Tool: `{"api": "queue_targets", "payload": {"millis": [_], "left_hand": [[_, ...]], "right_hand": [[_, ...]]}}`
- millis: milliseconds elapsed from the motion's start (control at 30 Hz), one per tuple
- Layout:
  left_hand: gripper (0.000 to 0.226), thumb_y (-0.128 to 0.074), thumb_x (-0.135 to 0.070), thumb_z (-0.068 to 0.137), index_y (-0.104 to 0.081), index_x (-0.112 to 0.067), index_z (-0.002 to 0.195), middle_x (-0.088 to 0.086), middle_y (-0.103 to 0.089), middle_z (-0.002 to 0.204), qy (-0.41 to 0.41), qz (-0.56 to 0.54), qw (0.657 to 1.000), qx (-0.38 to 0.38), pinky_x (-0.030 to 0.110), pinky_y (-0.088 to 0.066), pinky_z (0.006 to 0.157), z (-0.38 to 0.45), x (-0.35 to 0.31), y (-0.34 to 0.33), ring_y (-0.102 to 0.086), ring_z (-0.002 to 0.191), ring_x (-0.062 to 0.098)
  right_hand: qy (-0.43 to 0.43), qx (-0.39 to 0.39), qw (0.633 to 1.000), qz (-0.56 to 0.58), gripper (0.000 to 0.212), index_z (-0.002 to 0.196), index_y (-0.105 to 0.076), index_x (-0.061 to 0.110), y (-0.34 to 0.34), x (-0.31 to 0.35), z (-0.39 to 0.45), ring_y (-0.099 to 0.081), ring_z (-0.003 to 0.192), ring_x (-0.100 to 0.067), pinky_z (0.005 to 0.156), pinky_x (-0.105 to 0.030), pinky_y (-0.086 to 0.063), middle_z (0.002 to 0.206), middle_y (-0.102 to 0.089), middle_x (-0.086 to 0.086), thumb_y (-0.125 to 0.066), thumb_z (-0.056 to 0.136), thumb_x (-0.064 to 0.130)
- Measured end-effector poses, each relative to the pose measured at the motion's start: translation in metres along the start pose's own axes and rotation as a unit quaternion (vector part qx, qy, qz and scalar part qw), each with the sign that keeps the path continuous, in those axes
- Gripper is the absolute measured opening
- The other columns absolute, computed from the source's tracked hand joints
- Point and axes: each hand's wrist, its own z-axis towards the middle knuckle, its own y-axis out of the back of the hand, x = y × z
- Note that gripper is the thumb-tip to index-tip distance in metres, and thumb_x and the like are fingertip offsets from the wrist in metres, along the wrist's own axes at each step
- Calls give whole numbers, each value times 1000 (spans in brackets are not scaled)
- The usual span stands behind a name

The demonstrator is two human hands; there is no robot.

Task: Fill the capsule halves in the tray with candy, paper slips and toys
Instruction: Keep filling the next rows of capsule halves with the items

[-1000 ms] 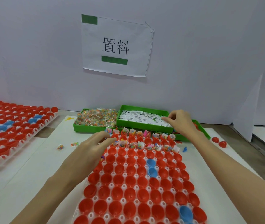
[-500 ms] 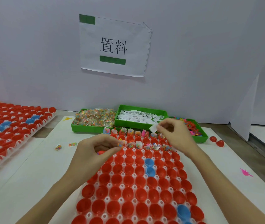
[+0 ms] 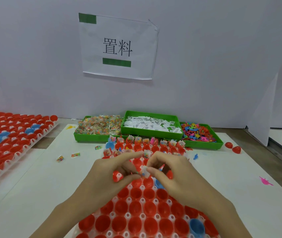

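- The left hand and right hand meet above the middle of the clear moulded tray, fingertips nearly touching.
- The right hand's thumb and forefinger are pinched shut on a small white paper slip; a bit of blue and red shows beside it, too small to name.
- The left hand is curled closed, thumb against the fingers; something small seems nipped there, but I cannot tell what.
- The tray lies on a smooth white board; its round pockets hold glossy red capsule halves, a few of them blue.
- The far rows of cups already carry crinkly candy packets and slips.
- Along the board's far edge stand three green plastic bins: wrapped candy on the left, the printed slips in the middle, flat bright plastic toys on the right.
- A second filled tray sits at the left edge.
- Loose candy packets lie on the board left of the tray.
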Motion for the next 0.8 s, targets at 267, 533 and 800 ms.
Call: {"api": "queue_targets", "payload": {"millis": [267, 533, 800], "left_hand": [[12, -76, -32, 88, -79, -21, 91, -15, -66, 79, -109, 124, 986, 23, 20, -54, 62, 0, -3, -1, -58, 69, -3], [20, -89, -22, 74, -70, -25, 82, -19, -63, 73, -51, 83, 995, 0, 15, -53, 57, -1, -3, 1, -61, 61, -2], [17, -79, -42, 78, -75, -34, 92, -13, -73, 78, 34, -47, 998, -6, 22, -59, 66, -3, -3, 1, -72, 71, 8]], "right_hand": [[18, 42, 997, -67, 11, 100, -68, 23, -4, 2, -5, -59, 88, -7, 78, -24, -48, 90, -64, 13, -58, 104, 24], [33, -10, 999, -37, 11, 106, -70, 31, -11, 4, -5, -60, 96, -5, 82, -18, -48, 98, -59, 18, -61, 101, 35], [15, 4, 1000, -23, 22, 117, -61, 38, -17, -1, -6, -58, 95, -7, 79, -12, -44, 101, -56, 18, -57, 101, 23]]}}
